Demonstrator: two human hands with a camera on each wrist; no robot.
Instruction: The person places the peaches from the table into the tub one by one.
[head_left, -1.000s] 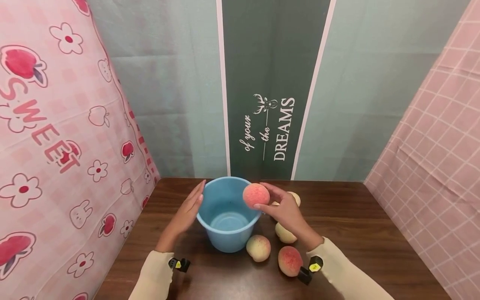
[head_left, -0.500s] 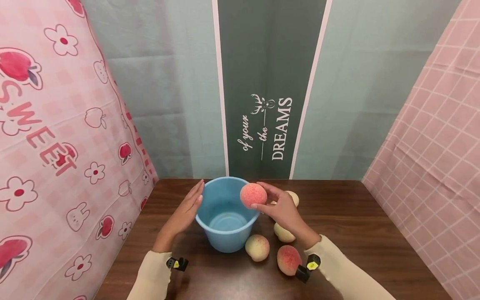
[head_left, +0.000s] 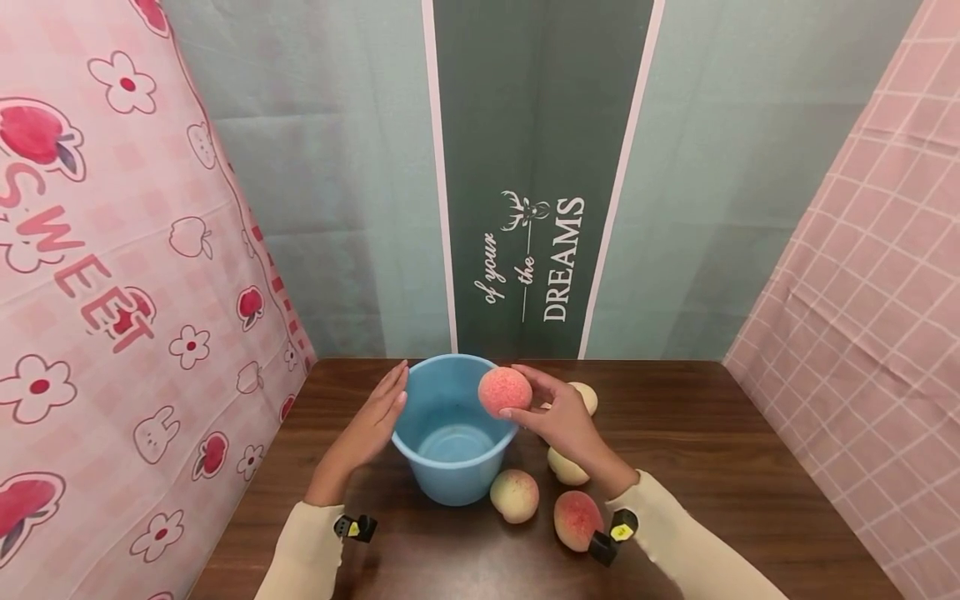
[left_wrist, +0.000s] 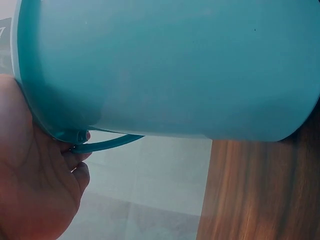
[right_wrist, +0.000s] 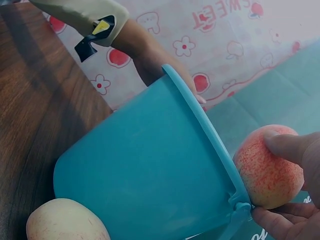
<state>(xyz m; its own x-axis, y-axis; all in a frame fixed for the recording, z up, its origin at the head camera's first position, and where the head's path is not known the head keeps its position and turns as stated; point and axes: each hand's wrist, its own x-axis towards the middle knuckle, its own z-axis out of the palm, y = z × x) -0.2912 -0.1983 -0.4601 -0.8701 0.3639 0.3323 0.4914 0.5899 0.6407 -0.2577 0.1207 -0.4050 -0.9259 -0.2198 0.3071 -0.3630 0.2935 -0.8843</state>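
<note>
A light blue plastic bucket (head_left: 453,483) stands upright on the wooden table, its inside bare in the head view. My right hand (head_left: 566,423) pinches a pink-red peach (head_left: 505,392) between thumb and fingers, at the bucket's right rim. In the right wrist view the peach (right_wrist: 269,167) shows just past the rim, by the handle joint (right_wrist: 239,205). My left hand (head_left: 372,423) rests with straight fingers along the bucket's left side. The left wrist view shows its fingertips near the bucket's thin handle (left_wrist: 107,144).
A pale peach (head_left: 514,496) lies right in front of the bucket, with a redder peach (head_left: 577,520) farther right. Two more pale peaches, one nearer (head_left: 567,467) and one farther back (head_left: 587,398), are partly hidden by my right hand. Printed cloths surround the table (head_left: 675,467).
The held peach has shifted slightly left over the bucket's rim with my right hand. My left hand stays against the bucket. The whole head view has turned a little.
</note>
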